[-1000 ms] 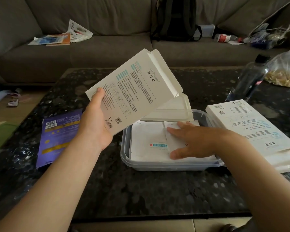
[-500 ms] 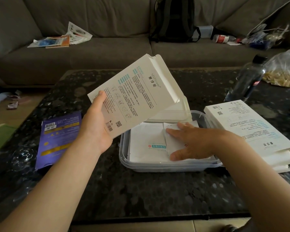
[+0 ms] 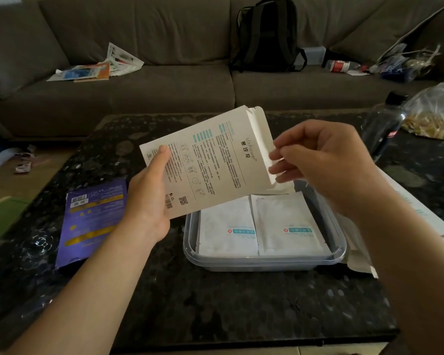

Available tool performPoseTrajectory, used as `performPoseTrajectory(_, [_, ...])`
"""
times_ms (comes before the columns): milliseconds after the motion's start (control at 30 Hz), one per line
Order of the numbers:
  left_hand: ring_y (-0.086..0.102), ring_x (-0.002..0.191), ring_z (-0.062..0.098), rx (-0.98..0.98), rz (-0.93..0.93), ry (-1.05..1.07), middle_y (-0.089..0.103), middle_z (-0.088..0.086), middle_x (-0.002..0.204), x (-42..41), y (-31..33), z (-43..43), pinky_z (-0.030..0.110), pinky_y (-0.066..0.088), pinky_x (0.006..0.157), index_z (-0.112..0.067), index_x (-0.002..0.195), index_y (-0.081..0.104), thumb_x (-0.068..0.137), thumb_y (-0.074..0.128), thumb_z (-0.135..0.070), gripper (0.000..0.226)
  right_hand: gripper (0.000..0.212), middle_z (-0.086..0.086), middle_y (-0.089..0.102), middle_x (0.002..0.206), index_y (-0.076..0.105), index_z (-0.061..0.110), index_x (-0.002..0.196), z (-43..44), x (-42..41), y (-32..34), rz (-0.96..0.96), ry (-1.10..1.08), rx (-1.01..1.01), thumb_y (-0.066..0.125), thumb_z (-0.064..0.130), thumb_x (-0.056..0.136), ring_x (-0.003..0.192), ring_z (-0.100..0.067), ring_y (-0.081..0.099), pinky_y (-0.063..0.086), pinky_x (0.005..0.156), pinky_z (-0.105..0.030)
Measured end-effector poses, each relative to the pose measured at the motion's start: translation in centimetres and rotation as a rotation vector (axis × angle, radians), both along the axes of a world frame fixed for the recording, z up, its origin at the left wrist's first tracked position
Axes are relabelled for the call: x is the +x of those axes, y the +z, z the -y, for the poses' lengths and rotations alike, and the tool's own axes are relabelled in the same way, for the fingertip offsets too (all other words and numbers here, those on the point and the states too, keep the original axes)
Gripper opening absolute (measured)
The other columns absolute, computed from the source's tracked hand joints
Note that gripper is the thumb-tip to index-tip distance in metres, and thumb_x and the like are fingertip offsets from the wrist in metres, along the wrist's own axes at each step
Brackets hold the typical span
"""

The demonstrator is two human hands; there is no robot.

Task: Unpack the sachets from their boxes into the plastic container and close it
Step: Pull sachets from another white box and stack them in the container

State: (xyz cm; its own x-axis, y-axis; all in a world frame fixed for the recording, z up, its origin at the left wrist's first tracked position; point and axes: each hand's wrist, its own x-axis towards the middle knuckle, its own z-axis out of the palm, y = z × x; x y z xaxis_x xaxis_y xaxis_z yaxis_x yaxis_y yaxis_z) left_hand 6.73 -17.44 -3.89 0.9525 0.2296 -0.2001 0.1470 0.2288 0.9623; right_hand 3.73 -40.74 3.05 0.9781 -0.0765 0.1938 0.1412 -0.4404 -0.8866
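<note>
My left hand grips the lower left corner of a flat white box and holds it tilted above the table. The box's open end points to the right. My right hand is raised at that end, its fingertips pinching the edge of the opening. Below them stands a clear plastic container without a lid. Two white sachets lie side by side on top inside it. What is inside the box is hidden.
A purple packet lies flat left of the container. More white boxes are stacked to its right, partly behind my right arm. A dark bottle and a plastic bag stand far right. A backpack sits on the sofa.
My right hand has lifted off the sachets in the container and come up to the box's open end. My left hand has lowered and turned the box slightly.
</note>
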Motion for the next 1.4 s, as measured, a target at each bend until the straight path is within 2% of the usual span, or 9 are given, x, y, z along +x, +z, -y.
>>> performPoseTrajectory(133, [0.074,0.106,0.024,0.021,0.023,-0.001,0.081,-0.007,0.108,-0.2,0.1,0.2,0.055,0.056,0.096,-0.038,0.103,0.078,0.101,0.056,-0.057,0.029,0.013,0.0,0.074,0.095,0.069,0.014,0.09,-0.6,-0.1,-0.2,-0.076,0.012,0.04,0.059,0.009,0.098,0.075,-0.02,0.075,0.064,0.072,-0.035])
performPoseTrajectory(267, [0.074,0.105,0.023,0.03,0.032,0.009,0.081,-0.007,0.107,-0.3,0.2,0.1,0.054,0.056,0.097,-0.039,0.102,0.078,0.101,0.055,-0.057,0.029,0.014,0.003,0.074,0.095,0.067,0.015,0.092,-0.8,0.1,-0.2,-0.085,-0.02,0.04,0.057,0.008,0.098,0.077,-0.021,0.074,0.064,0.072,-0.034])
performPoseTrajectory(467, [0.075,0.106,0.025,0.048,0.07,0.004,0.08,-0.005,0.109,-0.3,0.2,0.2,0.055,0.056,0.095,-0.036,0.102,0.078,0.101,0.056,-0.057,0.03,0.017,0.009,0.073,0.097,0.068,0.021,0.095,-1.2,0.2,-0.5,-0.11,0.021,0.04,0.056,0.011,0.1,0.089,-0.016,0.072,0.063,0.075,-0.029])
performPoseTrajectory(567, [0.075,0.104,0.024,0.056,0.102,0.012,0.08,-0.004,0.109,-0.4,0.2,0.2,0.051,0.058,0.09,-0.033,0.104,0.077,0.101,0.057,-0.055,0.029,0.019,0.006,0.073,0.099,0.069,0.019,0.095,-1.3,0.2,-0.5,-0.146,0.031,0.123,0.055,0.008,0.1,0.091,-0.019,0.071,0.063,0.075,-0.031])
performPoseTrajectory(700, [0.076,0.101,0.022,0.049,0.13,0.035,0.08,-0.005,0.108,-0.4,0.2,0.2,0.049,0.058,0.087,-0.031,0.103,0.076,0.102,0.057,-0.052,0.028,0.014,-0.002,0.073,0.106,0.068,0.011,0.101,-1.1,0.3,-0.5,-0.267,0.072,0.292,0.056,0.006,0.099,0.097,-0.027,0.071,0.061,0.086,-0.046])
performPoseTrajectory(800, [0.076,0.102,0.023,0.048,0.145,0.034,0.08,-0.004,0.109,-0.4,0.1,0.3,0.047,0.058,0.083,-0.029,0.105,0.075,0.102,0.057,-0.051,0.029,0.014,-0.004,0.073,0.107,0.069,0.01,0.102,-1.1,0.4,-0.6,-0.313,0.107,0.365,0.056,0.007,0.099,0.099,-0.029,0.07,0.06,0.087,-0.044])
performPoseTrajectory(933, [0.076,0.099,0.021,0.076,0.166,0.025,0.08,-0.003,0.108,-0.3,0.0,0.3,0.042,0.057,0.078,-0.027,0.104,0.075,0.102,0.057,-0.049,0.028,0.016,0.0,0.07,0.108,0.071,0.014,0.1,-1.4,0.5,-0.9,-0.353,0.125,0.293,0.056,0.008,0.1,0.101,-0.028,0.066,0.057,0.089,-0.044])
performPoseTrajectory(1133, [0.077,0.099,0.019,0.105,0.185,-0.005,0.081,-0.003,0.108,-0.3,-0.2,0.1,0.046,0.059,0.084,-0.028,0.099,0.076,0.102,0.059,-0.045,0.024,0.017,0.004,0.071,0.111,0.075,0.015,0.099,-1.6,0.8,-1.3,-0.362,0.139,0.093,0.059,0.008,0.098,0.101,-0.024,0.068,0.057,0.094,-0.05])
performPoseTrajectory(1400, [0.077,0.103,0.021,0.103,0.157,-0.049,0.08,-0.003,0.11,-0.2,-0.2,0.0,0.054,0.06,0.091,-0.03,0.101,0.078,0.102,0.059,-0.049,0.027,0.007,0.002,0.073,0.104,0.075,0.01,0.091,-1.6,1.2,-1.6,-0.347,0.077,0.163,0.068,0.011,0.092,0.094,-0.024,0.071,0.062,0.083,-0.044])
